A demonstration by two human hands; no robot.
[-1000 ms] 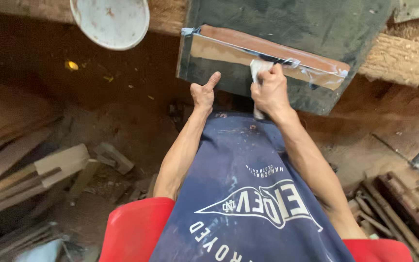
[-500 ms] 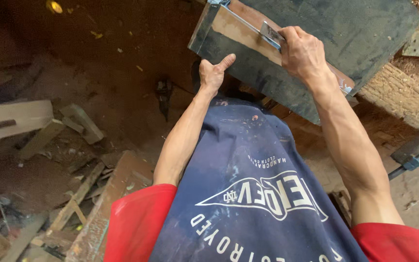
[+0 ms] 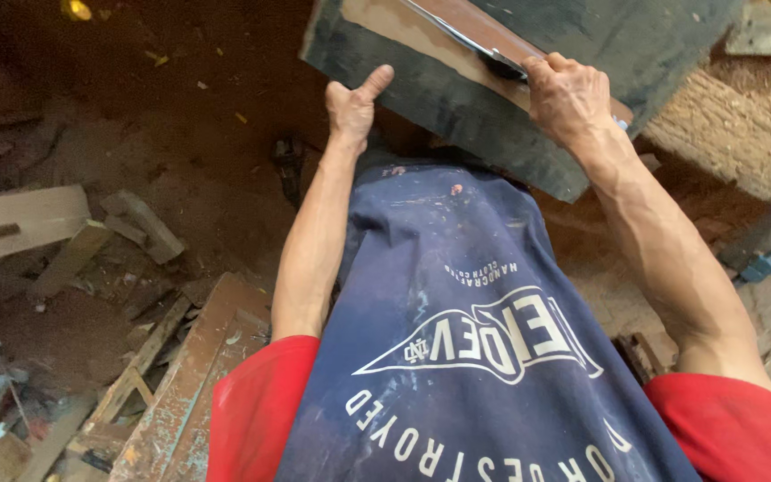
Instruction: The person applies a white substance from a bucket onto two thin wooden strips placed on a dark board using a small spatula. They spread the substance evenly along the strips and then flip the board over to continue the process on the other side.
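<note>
Matt, dark grey board (image 3: 457,116) bears a smooth reddish-brown wooden strip (image 3: 484,22) with a glossy metal edge; rough, dusty wood scraps (image 3: 136,223) litter the earthen floor (image 3: 198,116); apron (image 3: 457,339) is stained blue cloth.
</note>
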